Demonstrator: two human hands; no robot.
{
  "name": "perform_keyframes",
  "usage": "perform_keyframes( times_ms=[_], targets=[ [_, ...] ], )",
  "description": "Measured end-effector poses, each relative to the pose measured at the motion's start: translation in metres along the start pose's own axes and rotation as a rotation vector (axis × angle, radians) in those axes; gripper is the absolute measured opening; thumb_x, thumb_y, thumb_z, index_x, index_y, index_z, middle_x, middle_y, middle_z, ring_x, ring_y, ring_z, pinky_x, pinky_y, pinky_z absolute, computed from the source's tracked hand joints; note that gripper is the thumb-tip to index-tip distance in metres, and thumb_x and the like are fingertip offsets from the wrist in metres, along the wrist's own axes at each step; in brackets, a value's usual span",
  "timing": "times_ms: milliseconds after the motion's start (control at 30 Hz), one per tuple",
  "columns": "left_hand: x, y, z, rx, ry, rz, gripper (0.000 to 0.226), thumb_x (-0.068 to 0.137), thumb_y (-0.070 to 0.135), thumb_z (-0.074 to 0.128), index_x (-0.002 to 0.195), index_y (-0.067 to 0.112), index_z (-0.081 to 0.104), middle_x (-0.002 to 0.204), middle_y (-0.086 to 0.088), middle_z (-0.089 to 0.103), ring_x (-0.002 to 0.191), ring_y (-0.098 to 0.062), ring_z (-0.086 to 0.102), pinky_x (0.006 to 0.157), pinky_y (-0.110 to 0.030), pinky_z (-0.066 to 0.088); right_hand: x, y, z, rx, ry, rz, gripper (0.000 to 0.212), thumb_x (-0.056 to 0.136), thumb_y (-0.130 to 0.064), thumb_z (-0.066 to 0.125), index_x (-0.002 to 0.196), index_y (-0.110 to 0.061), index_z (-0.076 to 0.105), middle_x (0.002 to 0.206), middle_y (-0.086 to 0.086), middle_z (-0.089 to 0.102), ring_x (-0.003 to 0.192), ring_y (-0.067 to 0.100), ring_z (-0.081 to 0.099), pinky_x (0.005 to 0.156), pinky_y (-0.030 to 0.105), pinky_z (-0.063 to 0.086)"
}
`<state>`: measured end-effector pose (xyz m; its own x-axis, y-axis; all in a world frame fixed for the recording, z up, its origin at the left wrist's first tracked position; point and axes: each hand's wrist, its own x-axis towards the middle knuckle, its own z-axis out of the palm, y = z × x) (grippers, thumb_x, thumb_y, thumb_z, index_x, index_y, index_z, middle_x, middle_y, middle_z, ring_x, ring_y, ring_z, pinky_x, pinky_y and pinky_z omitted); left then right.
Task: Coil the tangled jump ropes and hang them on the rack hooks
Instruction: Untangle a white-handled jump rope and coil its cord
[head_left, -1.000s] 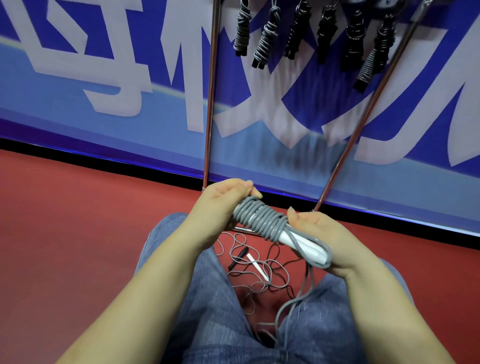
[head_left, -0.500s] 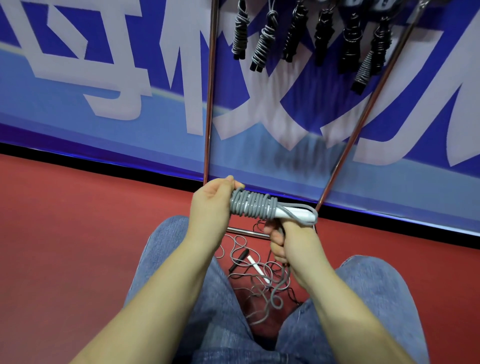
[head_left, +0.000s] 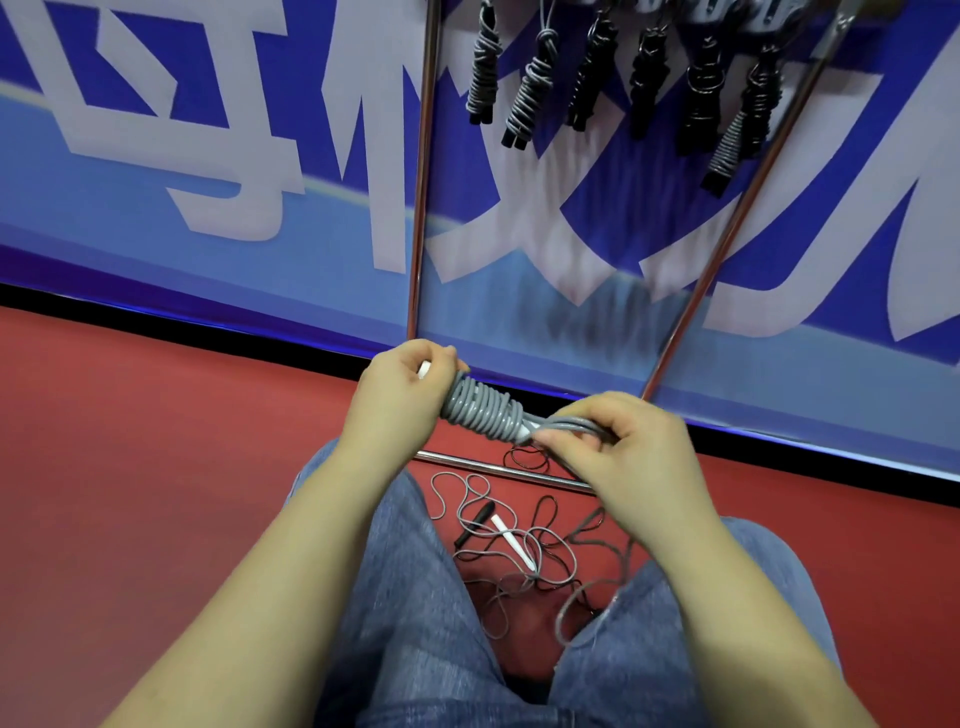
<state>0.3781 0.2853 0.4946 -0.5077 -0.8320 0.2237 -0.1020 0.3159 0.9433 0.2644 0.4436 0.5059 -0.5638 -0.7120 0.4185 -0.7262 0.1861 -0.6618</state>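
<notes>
A grey jump rope (head_left: 480, 413) is wound in tight turns round its white handles in front of me. My left hand (head_left: 400, 395) grips the left end of this bundle. My right hand (head_left: 618, 447) pinches the loose grey strands at the bundle's right end. Below, on the red floor between my knees, lies a tangle of grey and black ropes (head_left: 524, 551) with a black handle and a white handle. Several coiled ropes (head_left: 613, 78) hang from hooks at the top of the rack.
The rack's two metal legs (head_left: 421, 171) slant up in front of a blue and white banner wall (head_left: 208, 156). Its base bar (head_left: 498, 470) lies on the red floor (head_left: 156, 467) just behind the tangle. My jeans-clad knees (head_left: 415, 623) flank the tangle.
My right hand has come up from below the bundle to its right end and now pinches the loose strands there. The bundle tilted down to the right. The left hand kept its grip.
</notes>
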Motion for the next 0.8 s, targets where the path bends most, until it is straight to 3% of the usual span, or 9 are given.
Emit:
perform_keyframes(
  times_ms=[67, 133, 233, 300, 500, 567, 633, 700, 800],
  targets=[
    [0.001, 0.006, -0.004, -0.016, -0.121, 0.004, 0.028, 0.092, 0.028, 0.057, 0.067, 0.021, 0.067, 0.057, 0.014, 0.060, 0.060, -0.011, 0.049, 0.065, -0.029, 0.040, 0.003, 0.005, -0.004, 0.024, 0.008, -0.016, 0.012, 0.068, -0.028, 0.082, 0.076, -0.029, 0.073, 0.074, -0.009, 0.064, 0.074, 0.004, 0.060, 0.068, 0.016, 0.043],
    [0.002, 0.012, -0.010, -0.071, -0.234, 0.012, 0.025, 0.088, 0.031, 0.058, 0.067, 0.021, 0.067, 0.057, 0.012, 0.059, 0.055, -0.007, 0.047, 0.057, -0.023, 0.038, 0.006, 0.005, -0.007, 0.058, -0.100, 0.019, 0.007, 0.072, -0.031, 0.078, 0.073, -0.035, 0.072, 0.073, -0.008, 0.062, 0.074, 0.002, 0.059, 0.068, 0.015, 0.042],
    [-0.001, 0.022, -0.015, -0.113, -0.330, 0.035, 0.026, 0.093, 0.020, 0.056, 0.071, 0.012, 0.065, 0.052, 0.011, 0.055, 0.043, 0.000, 0.041, 0.044, -0.012, 0.032, 0.007, -0.001, -0.009, 0.111, -0.387, 0.116, 0.026, 0.084, -0.033, 0.066, 0.059, -0.027, 0.067, 0.051, -0.010, 0.056, 0.050, 0.000, 0.047, 0.054, 0.016, 0.035],
    [-0.005, 0.026, -0.016, -0.170, -0.348, 0.015, 0.029, 0.097, 0.011, 0.049, 0.072, 0.007, 0.062, 0.046, 0.011, 0.050, 0.037, 0.000, 0.036, 0.040, -0.010, 0.028, 0.007, -0.006, -0.011, 0.186, -0.460, 0.164, 0.037, 0.086, -0.036, 0.059, 0.055, -0.016, 0.063, 0.042, -0.008, 0.046, 0.041, 0.002, 0.036, 0.046, 0.018, 0.029],
    [-0.006, 0.023, -0.010, -0.383, -0.322, -0.058, 0.028, 0.081, 0.032, 0.053, 0.059, 0.021, 0.066, 0.051, 0.003, 0.041, 0.044, -0.011, 0.026, 0.042, -0.018, 0.017, 0.003, -0.015, -0.006, 0.748, -0.449, 0.429, 0.044, 0.076, -0.040, 0.049, 0.041, -0.015, 0.058, 0.040, -0.006, 0.047, 0.035, 0.003, 0.037, 0.038, 0.014, 0.031],
    [-0.007, 0.021, -0.005, -0.486, -0.297, -0.095, 0.027, 0.083, 0.030, 0.053, 0.061, 0.019, 0.064, 0.052, 0.000, 0.039, 0.041, -0.010, 0.025, 0.041, -0.014, 0.017, -0.002, -0.017, 0.002, 1.108, -0.462, 0.573, 0.044, 0.077, -0.040, 0.047, 0.039, -0.018, 0.052, 0.036, -0.003, 0.037, 0.030, 0.005, 0.031, 0.034, 0.016, 0.026],
    [-0.008, 0.021, 0.000, -0.558, -0.269, -0.140, 0.031, 0.093, 0.022, 0.051, 0.065, 0.016, 0.061, 0.052, -0.001, 0.035, 0.038, -0.009, 0.023, 0.039, -0.012, 0.016, -0.005, -0.019, 0.012, 1.298, -0.452, 0.593, 0.044, 0.079, -0.041, 0.044, 0.042, -0.018, 0.045, 0.035, -0.003, 0.028, 0.030, 0.006, 0.024, 0.034, 0.017, 0.020],
    [-0.009, 0.018, 0.002, -0.600, -0.226, -0.193, 0.033, 0.097, 0.018, 0.044, 0.068, 0.013, 0.059, 0.048, 0.001, 0.035, 0.034, -0.007, 0.021, 0.038, -0.011, 0.014, -0.004, -0.022, 0.019, 1.240, -0.327, 0.578, 0.046, 0.084, -0.041, 0.043, 0.045, -0.017, 0.043, 0.035, -0.003, 0.028, 0.030, 0.006, 0.023, 0.035, 0.016, 0.019],
    [-0.011, 0.014, 0.007, -0.646, -0.170, -0.286, 0.033, 0.099, 0.020, 0.042, 0.071, 0.012, 0.057, 0.039, 0.005, 0.032, 0.029, -0.005, 0.017, 0.035, -0.010, 0.013, 0.001, -0.028, 0.027, 0.948, -0.076, 0.560, 0.046, 0.099, -0.034, 0.037, 0.058, -0.014, 0.042, 0.038, -0.005, 0.038, 0.031, 0.004, 0.027, 0.035, 0.014, 0.022]
  ],
)
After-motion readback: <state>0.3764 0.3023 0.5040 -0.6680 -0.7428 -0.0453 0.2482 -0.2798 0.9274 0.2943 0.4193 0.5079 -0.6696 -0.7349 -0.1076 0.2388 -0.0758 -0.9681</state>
